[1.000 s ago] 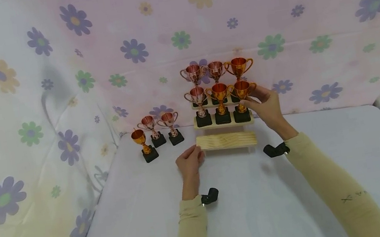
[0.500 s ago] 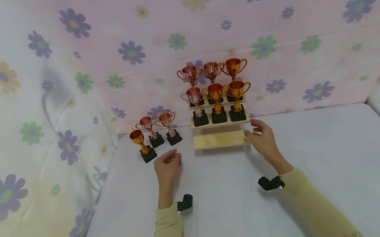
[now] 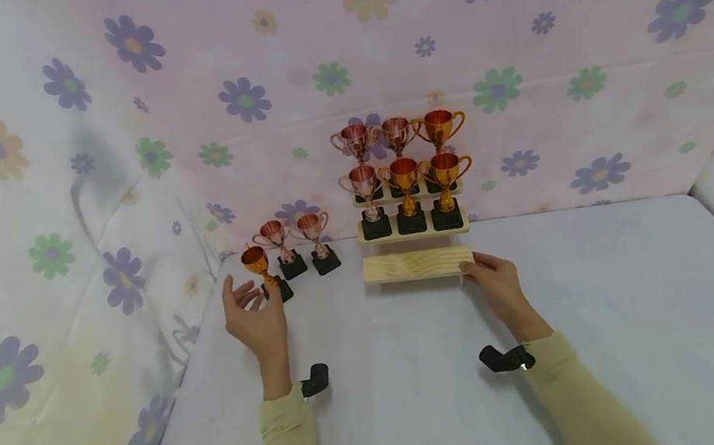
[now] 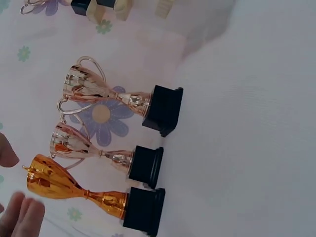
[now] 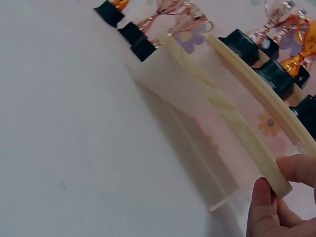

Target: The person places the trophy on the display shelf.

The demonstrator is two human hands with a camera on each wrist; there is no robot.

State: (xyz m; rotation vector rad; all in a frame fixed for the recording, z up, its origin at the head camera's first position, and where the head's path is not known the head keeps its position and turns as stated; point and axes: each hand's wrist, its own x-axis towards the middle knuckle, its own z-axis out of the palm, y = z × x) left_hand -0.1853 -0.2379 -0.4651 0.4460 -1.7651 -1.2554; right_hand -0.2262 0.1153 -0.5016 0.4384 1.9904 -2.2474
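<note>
My left hand [image 3: 258,327] is at the gold trophy cup [image 3: 255,260] on the table's left side. In the left wrist view, its thumb and fingers [image 4: 29,217] are spread apart beside the rim of this gold cup [image 4: 52,180], with a gap visible. Two rose-gold trophies [image 3: 311,228] stand just behind and to the right, upright on black bases. My right hand [image 3: 500,288] pinches the right end of the bare lowest wooden shelf [image 3: 410,265] between thumb and fingers, plainly seen in the right wrist view on the board [image 5: 237,123].
The tiered stand's middle shelf [image 3: 414,236] bears a rose-gold trophy [image 3: 365,183] and two gold ones [image 3: 444,172]. Two rose-gold trophies and a gold one [image 3: 440,127] fill the top tier. Flowered cloth [image 3: 542,97] hangs behind the white table [image 3: 626,303].
My left hand has left the lowest shelf's left end and moved left to the gold trophy. My right hand has come down from the middle shelf's right trophy to the lowest shelf's right end.
</note>
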